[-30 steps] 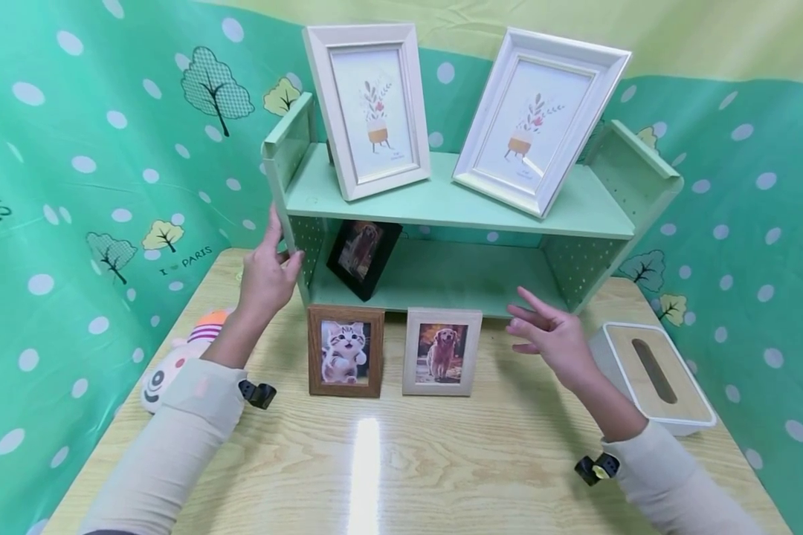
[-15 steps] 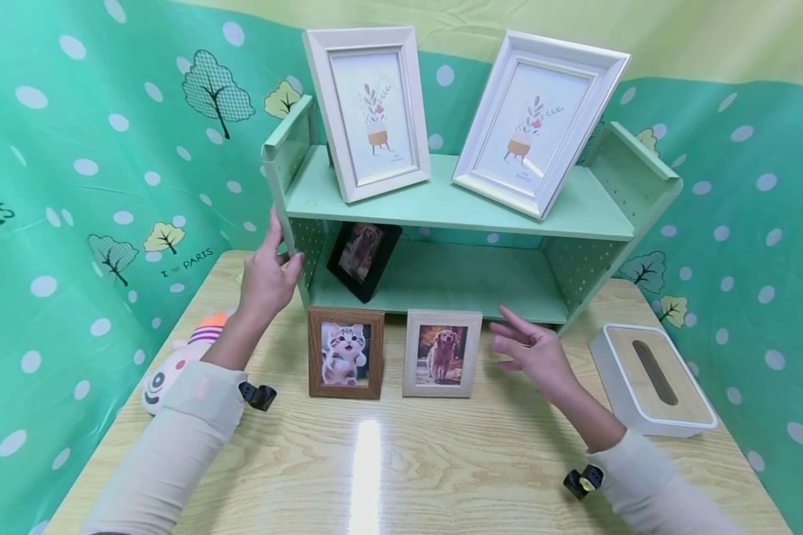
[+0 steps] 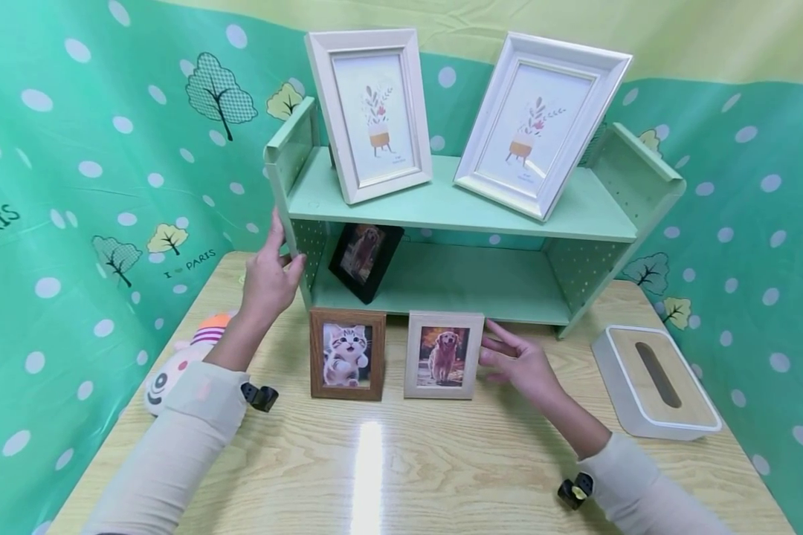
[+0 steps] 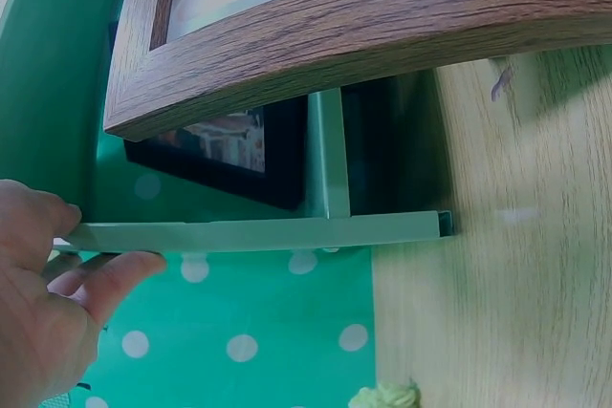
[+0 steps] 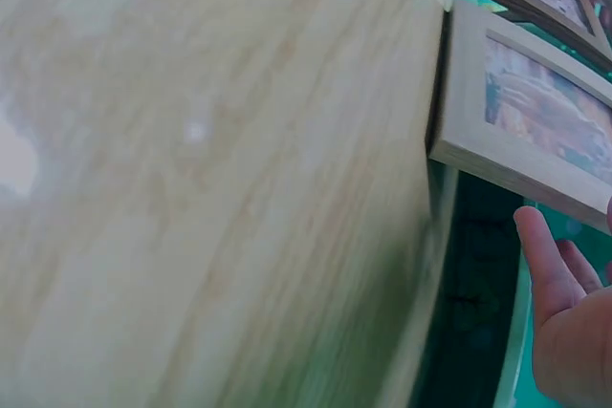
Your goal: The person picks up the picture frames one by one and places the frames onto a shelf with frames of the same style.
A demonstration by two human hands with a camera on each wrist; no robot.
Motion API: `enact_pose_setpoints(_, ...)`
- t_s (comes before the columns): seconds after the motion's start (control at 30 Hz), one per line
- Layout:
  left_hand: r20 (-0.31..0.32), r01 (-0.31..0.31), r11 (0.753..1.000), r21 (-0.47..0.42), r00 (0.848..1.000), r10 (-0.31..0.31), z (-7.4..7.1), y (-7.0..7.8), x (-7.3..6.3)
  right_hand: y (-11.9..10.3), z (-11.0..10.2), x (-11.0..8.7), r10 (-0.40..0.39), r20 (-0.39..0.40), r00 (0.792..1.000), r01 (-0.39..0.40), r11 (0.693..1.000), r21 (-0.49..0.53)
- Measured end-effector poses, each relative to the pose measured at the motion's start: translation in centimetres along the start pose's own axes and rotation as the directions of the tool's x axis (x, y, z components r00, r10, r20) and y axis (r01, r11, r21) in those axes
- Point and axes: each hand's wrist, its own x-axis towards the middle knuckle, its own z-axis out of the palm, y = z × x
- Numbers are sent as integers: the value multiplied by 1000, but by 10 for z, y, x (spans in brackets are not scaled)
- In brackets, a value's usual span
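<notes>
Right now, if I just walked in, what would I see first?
Probably the two big white frames, standing on top of the green shelf. Then maybe the brown kitten frame and pale dog frame on the table in front, with the right hand at the dog frame's side.

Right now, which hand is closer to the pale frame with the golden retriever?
The right hand: it's beside the right edge of the pale retriever frame. The left hand is farther off, beyond the brown kitten frame, holding the green two-tier shelf.
</notes>
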Motion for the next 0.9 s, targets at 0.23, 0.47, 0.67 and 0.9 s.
enact_pose_setpoints(0.23,-3,1,1000,-10,1000,-1,0,1,-1,4,6,0,33,-3,999,-33,999,-17)
enact_pose_setpoints(0.47,0,8,1000,-3,1000,-8,0,2,-1,5,9,-2,41,-1,999,-41,999,-20)
enact_pose_setpoints(0.67,7,15,1000,-9,1000,-15,0,3,-1,7,11,-1,46,-11,999,-46,998,-35)
enact_pose_setpoints(0.9,7,12,1000,-7,1000,-12,-1,1,-2,12,17,0,61,-25,998,-62,997,-36)
